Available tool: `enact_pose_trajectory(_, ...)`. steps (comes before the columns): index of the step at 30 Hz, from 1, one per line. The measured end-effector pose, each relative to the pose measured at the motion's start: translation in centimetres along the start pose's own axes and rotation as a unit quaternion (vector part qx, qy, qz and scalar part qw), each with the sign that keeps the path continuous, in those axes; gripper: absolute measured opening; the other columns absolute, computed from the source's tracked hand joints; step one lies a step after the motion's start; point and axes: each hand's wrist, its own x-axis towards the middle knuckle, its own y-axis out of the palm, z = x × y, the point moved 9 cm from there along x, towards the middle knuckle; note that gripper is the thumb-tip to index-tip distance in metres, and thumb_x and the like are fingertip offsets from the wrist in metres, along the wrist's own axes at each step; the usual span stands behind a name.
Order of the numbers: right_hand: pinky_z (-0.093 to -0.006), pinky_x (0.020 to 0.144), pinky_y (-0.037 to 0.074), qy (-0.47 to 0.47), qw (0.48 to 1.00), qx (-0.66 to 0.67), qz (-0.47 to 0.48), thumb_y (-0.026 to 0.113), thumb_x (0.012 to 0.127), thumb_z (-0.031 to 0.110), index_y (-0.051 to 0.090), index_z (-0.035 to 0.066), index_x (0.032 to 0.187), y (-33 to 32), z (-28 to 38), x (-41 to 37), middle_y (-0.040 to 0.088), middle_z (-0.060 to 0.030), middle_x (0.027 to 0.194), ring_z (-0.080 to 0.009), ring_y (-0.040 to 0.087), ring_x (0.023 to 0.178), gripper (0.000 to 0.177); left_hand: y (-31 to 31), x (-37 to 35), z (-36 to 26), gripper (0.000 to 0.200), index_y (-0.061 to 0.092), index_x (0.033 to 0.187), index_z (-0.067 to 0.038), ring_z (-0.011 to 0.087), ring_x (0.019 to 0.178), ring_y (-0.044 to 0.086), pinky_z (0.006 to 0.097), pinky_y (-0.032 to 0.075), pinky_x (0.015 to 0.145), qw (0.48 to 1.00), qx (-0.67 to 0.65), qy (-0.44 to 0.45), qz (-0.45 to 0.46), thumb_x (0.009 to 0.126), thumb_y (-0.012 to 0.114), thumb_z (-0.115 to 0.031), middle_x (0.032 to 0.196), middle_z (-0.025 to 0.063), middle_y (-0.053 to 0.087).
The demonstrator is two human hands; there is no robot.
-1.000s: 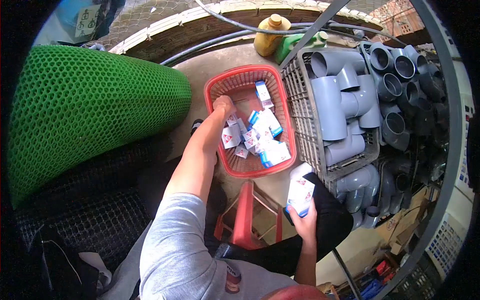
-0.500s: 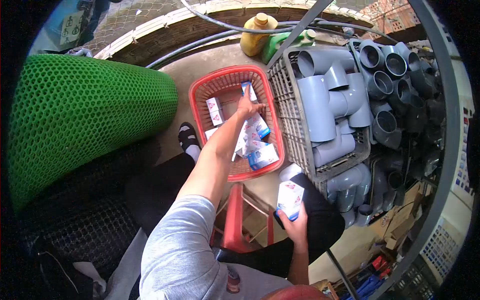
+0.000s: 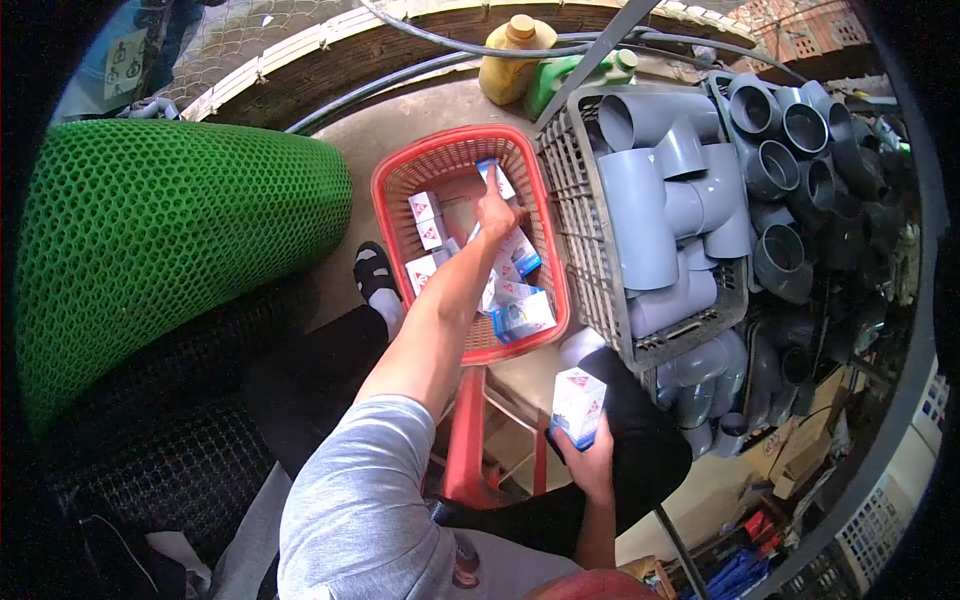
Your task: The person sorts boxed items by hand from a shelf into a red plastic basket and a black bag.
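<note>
I have a red basket (image 3: 384,200) on the floor, with several white-and-blue cartons (image 3: 524,317) lying in it: some against its left wall, more in a loose heap on the right. Right of it, a grey crate (image 3: 572,215) is filled past its rim with grey pipe fittings (image 3: 637,220), and beyond that sit darker pipe elbows (image 3: 778,166).

My right hand (image 3: 588,462) has its fingers clamped on the lower end of one box (image 3: 578,408), upright over the right knee. My left hand (image 3: 494,212) is inside the basket at the upper-right carton (image 3: 503,186); its fingers cover part of it, and I cannot tell whether they grip it. The left forearm (image 3: 440,305) hides some of the heap, so I can't count the cartons.

A roll of green mesh (image 3: 190,215) fills the left side. Behind the basket are a yellow jug (image 3: 512,62) and a green jug (image 3: 575,75), the latter partly crossed by a slanting dark bar (image 3: 606,48). The lower-right clutter is too dim and cropped to make out.
</note>
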Motion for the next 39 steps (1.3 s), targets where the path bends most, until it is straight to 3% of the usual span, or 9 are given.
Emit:
enact_pose_trajectory(4,-0.0402,0.096,0.052,-0.011,1.000,0.009,0.003,0.081,0.083,0.012,0.054,-0.003,0.134,-0.3,0.1,-0.1,0.068,-0.0180,0.121,-0.0265,0.067,0.113,0.059,-1.6,-0.2,-1.5,0.128,0.019,0.164,-0.031,0.0391,0.115,0.069,0.0448,0.053,0.105,0.998,-0.011,-0.048,0.030,0.062,0.096,-0.026,0.129,0.0224,0.068)
enact_pose_trajectory(10,-0.0399,0.096,0.052,-0.024,0.999,0.018,0.012,0.081,0.084,0.012,0.054,-0.003,0.133,-0.1,0.4,0.1,0.068,-0.0179,0.120,-0.0252,0.067,0.112,0.057,1.1,4.3,0.0,0.121,0.025,0.162,-0.013,0.0311,0.090,0.075,0.0457,0.065,0.064,0.957,0.010,-0.043,0.286,0.065,0.094,-0.033,0.123,0.0185,0.070)
enact_pose_trajectory(14,-0.0397,0.095,0.052,-0.023,0.999,0.027,0.003,0.080,0.084,0.012,0.055,-0.003,0.132,-0.1,0.5,0.1,0.068,-0.0183,0.119,-0.0247,0.067,0.111,0.056,-1.5,1.7,-3.1,0.124,0.015,0.163,-0.015,0.0310,0.104,0.072,0.0485,0.064,0.076,0.963,0.022,-0.111,0.245,0.068,0.091,-0.040,0.131,0.0216,0.066)
enact_pose_trajectory(20,-0.0396,0.092,0.053,-0.038,0.999,0.020,-0.003,0.082,0.083,0.013,0.056,-0.003,0.131,0.0,0.8,0.1,0.069,-0.0176,0.115,-0.0244,0.069,0.107,0.057,-3.0,2.6,-1.0,0.140,-0.001,0.163,-0.006,0.0418,0.128,0.061,0.0385,0.050,0.108,0.996,0.038,-0.036,0.067,0.067,0.088,-0.056,0.140,0.0327,0.057)
enact_pose_trajectory(24,-0.0397,0.092,0.053,-0.057,0.998,0.018,-0.006,0.082,0.083,0.013,0.056,-0.003,0.131,-0.1,1.1,0.0,0.070,-0.0175,0.114,-0.0245,0.069,0.106,0.057,-3.9,-0.1,1.3,0.128,0.014,0.161,-0.005,0.0393,0.129,0.060,0.0416,0.047,0.112,0.996,-0.054,-0.038,0.061,0.069,0.087,-0.054,0.141,0.0292,0.058)
enact_pose_trajectory(29,-0.0369,0.088,0.054,-0.073,0.996,0.042,-0.007,0.081,0.085,0.010,0.057,-0.003,0.126,0.0,2.3,-0.3,0.071,-0.0156,0.111,-0.0211,0.069,0.102,0.050,-1.7,-3.1,3.0,0.121,0.037,0.152,0.002,0.0298,0.131,0.057,0.0419,0.048,0.109,0.980,0.076,0.115,0.144,0.064,0.091,-0.060,0.145,0.0237,0.055)
enact_pose_trajectory(31,-0.0361,0.087,0.054,-0.080,0.996,0.040,-0.007,0.080,0.085,0.009,0.057,-0.003,0.125,0.0,3.1,-0.5,0.071,-0.0151,0.110,-0.0201,0.069,0.101,0.048,-2.0,-3.5,3.6,0.119,0.041,0.151,0.002,0.0287,0.132,0.056,0.0430,0.046,0.110,0.983,0.070,0.090,0.143,0.063,0.090,-0.063,0.147,0.0241,0.053)
enact_pose_trajectory(33,-0.0353,0.087,0.054,-0.088,0.996,0.035,-0.010,0.080,0.086,0.009,0.058,-0.003,0.124,-0.1,3.4,-0.7,0.071,-0.0145,0.109,-0.0191,0.069,0.101,0.046,0.0,-4.1,5.9,0.122,0.039,0.153,0.001,0.0341,0.141,0.048,0.0368,0.036,0.121,0.945,0.094,-0.059,0.308,0.060,0.089,-0.060,0.147,0.0214,0.056)
enact_pose_trajectory(39,-0.0349,0.089,0.054,-0.090,0.994,0.052,-0.019,0.079,0.087,0.008,0.056,-0.003,0.128,-0.2,3.6,-0.7,0.071,-0.0144,0.111,-0.0190,0.069,0.102,0.048,-2.6,-5.4,5.9,0.099,0.062,0.139,-0.005,0.0406,0.140,0.048,0.0419,0.037,0.120,0.976,0.109,0.059,0.181,0.061,0.082,-0.063,0.142,0.0275,0.057)
